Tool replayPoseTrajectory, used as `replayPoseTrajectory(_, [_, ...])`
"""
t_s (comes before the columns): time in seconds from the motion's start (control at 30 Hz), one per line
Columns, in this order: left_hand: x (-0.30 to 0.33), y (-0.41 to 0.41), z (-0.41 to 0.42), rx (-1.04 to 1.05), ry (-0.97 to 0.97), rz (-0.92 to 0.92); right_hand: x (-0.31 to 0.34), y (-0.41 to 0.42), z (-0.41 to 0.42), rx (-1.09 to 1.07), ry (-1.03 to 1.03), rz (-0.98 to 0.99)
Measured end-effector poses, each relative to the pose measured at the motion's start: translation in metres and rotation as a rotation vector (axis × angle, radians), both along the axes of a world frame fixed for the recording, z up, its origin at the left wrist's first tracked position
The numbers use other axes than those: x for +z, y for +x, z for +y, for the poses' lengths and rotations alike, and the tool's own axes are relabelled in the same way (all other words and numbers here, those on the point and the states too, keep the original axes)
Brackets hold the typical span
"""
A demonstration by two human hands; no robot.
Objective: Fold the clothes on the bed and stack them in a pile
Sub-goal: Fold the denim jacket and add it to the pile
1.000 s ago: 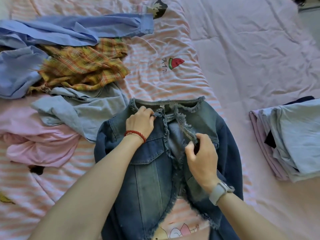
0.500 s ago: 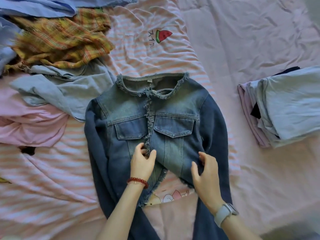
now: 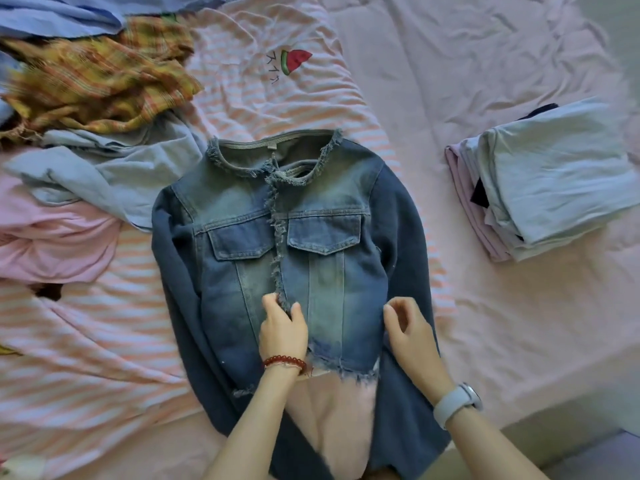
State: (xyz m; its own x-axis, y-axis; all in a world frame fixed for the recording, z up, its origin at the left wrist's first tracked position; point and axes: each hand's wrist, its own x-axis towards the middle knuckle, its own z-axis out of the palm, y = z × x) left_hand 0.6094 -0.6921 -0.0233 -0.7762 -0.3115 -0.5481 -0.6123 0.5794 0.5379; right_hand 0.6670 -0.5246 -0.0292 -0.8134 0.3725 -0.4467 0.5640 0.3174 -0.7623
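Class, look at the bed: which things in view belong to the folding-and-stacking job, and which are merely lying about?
Job: denim jacket, left hand, right hand, folded pile, unfolded plaid garment, light blue garment, pink garment.
Lying about: striped sheet, watermelon print.

Bare forearms, red bead bracelet (image 3: 284, 362) on left wrist, pale grey smartwatch (image 3: 458, 403) on right
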Motion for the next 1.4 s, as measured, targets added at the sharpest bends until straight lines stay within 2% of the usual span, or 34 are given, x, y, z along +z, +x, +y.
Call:
replayPoseTrajectory(0.07, [-0.003, 0.001, -0.003, -0.046, -0.130, -0.018, -0.008, 0.006, 0.014, -0.063, 0.109, -0.074])
replayPoseTrajectory(0.13, [-0.002, -0.002, 0.000, -0.130, -0.196, 0.117, -0.016, 0.012, 0.033, -0.181, 0.241, -0.136])
replayPoseTrajectory(0.2, [0.001, -0.007, 0.012, -0.345, -0.205, 0.225, -0.024, 0.022, 0.050, -0.157, 0.299, -0.315])
replayPoseTrajectory(0.27, [0.001, -0.011, 0.029, -0.620, -0.199, 0.252, -0.034, 0.033, 0.060, -0.098, 0.178, -0.462])
replayPoseTrajectory(0.33, [-0.001, -0.019, 0.047, -0.839, -0.221, 0.256, -0.038, 0.043, 0.063, -0.095, 0.066, -0.483])
replayPoseTrajectory(0.43, [-0.007, -0.034, 0.075, -1.036, -0.330, 0.218, -0.031, 0.052, 0.076, -0.164, 0.085, -0.378])
replayPoseTrajectory(0.5, [-0.009, -0.043, 0.090, -1.044, -0.374, 0.123, -0.015, 0.056, 0.095, -0.231, 0.162, -0.271])
replayPoseTrajectory(0.53, [-0.010, -0.046, 0.096, -1.024, -0.384, 0.074, -0.005, 0.057, 0.108, -0.264, 0.243, -0.207])
replayPoseTrajectory(0.63, [-0.007, -0.051, 0.108, -0.989, -0.418, -0.026, 0.027, 0.047, 0.147, -0.250, 0.679, 0.042])
replayPoseTrajectory(0.67, [-0.005, -0.052, 0.110, -0.981, -0.438, -0.038, 0.033, 0.042, 0.154, -0.215, 0.764, 0.123])
replayPoseTrajectory(0.73, [0.002, -0.053, 0.117, -0.954, -0.488, -0.013, 0.037, 0.040, 0.159, -0.119, 0.770, 0.212])
replayPoseTrajectory(0.8, [0.007, -0.054, 0.127, -0.959, -0.539, 0.085, 0.025, 0.053, 0.154, -0.037, 0.663, 0.184])
replayPoseTrajectory(0.87, [0.010, -0.057, 0.142, -1.031, -0.592, 0.178, 0.007, 0.076, 0.148, -0.062, 0.500, 0.100])
replayPoseTrajectory(0.93, [0.008, -0.064, 0.161, -1.142, -0.634, 0.254, -0.006, 0.098, 0.145, -0.257, 0.305, -0.009])
replayPoseTrajectory(1.03, [-0.004, -0.079, 0.194, -1.391, -0.618, 0.329, -0.021, 0.115, 0.149, -0.720, 0.104, -0.219])
replayPoseTrajectory(1.1, [-0.015, -0.090, 0.216, -1.552, -0.602, 0.302, -0.027, 0.113, 0.155, -1.083, -0.237, -0.325])
replayPoseTrajectory(1.17, [-0.027, -0.098, 0.236, -1.640, -0.595, 0.218, -0.029, 0.106, 0.161, -1.234, -0.605, -0.382])
replayPoseTrajectory(1.23, [-0.036, -0.100, 0.255, -1.676, -0.597, 0.113, -0.031, 0.094, 0.165, -1.260, -0.750, -0.368])
replayPoseTrajectory(1.33, [-0.041, -0.098, 0.278, -1.668, -0.589, -0.016, -0.033, 0.071, 0.181, -1.457, -0.927, -0.245])
replayPoseTrajectory(1.4, [-0.036, -0.099, 0.288, -1.675, -0.511, -0.026, -0.029, 0.058, 0.197, -1.601, -0.990, -0.189])
